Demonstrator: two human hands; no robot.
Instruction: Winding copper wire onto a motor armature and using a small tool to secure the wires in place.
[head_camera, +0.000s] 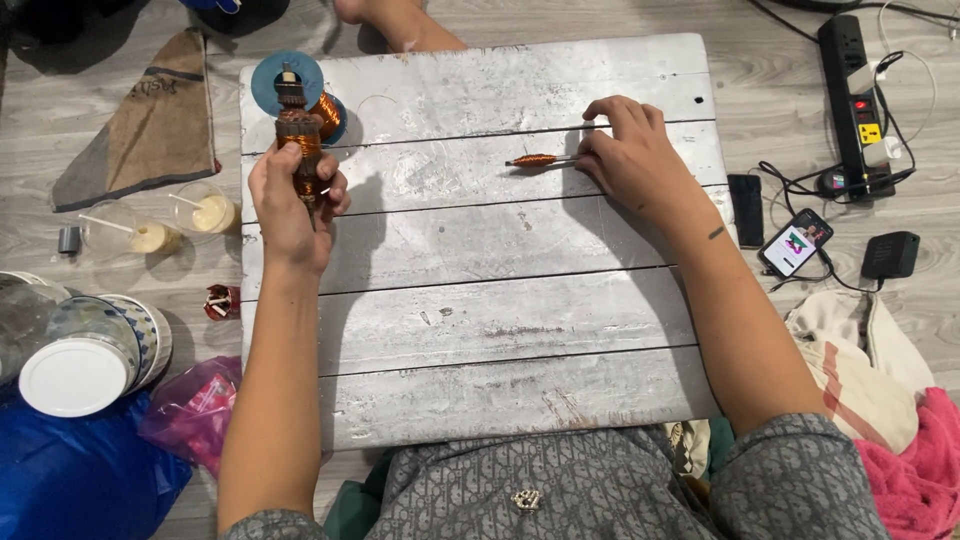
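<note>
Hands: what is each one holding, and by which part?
Left hand grips the copper-wound armature around its lower body. Right hand pinches the small coil tool by its end.

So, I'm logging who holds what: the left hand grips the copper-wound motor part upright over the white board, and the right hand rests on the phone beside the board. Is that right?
Not quite. The head view shows the right hand on the white board, fingers at a small copper coil, not on the phone, which lies on the floor beside the board. The left hand does grip the copper-wound motor part upright.
</note>
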